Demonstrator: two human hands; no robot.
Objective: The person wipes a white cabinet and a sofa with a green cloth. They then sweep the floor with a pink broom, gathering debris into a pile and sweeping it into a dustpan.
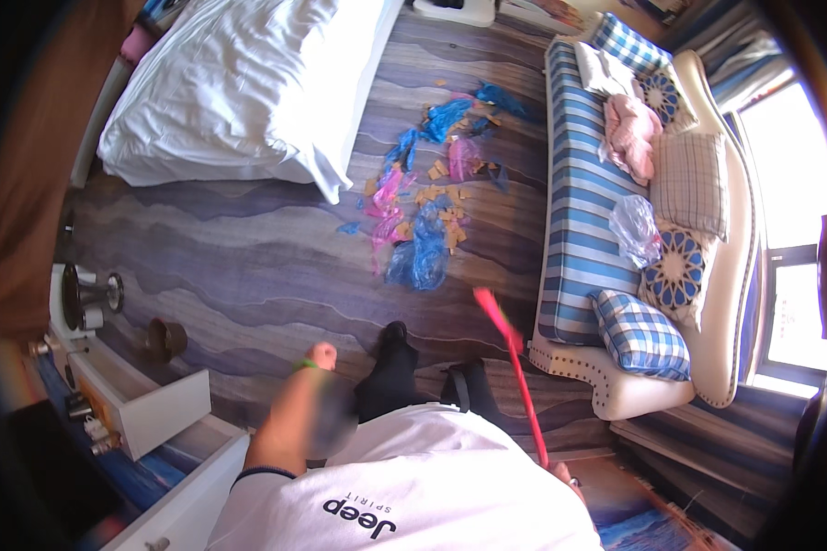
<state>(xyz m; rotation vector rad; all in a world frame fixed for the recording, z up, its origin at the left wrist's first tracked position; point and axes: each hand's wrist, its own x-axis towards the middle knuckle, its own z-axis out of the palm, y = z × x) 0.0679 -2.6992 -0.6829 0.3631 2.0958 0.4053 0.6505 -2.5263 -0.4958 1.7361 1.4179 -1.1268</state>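
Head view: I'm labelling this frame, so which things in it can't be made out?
All in the head view:
Right hand: partly hidden by the white shirt.
Long red stick: near end hidden at the right hand and shirt.
Left hand: fingers too small and blurred to separate.
White-sheeted bed: far end cut off by the top edge.

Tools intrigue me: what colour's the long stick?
The long stick is pinkish red, clearest in the head view.

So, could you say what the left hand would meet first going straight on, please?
The left hand would probably meet the crumpled pink plastic on the floor, though depth is unclear.
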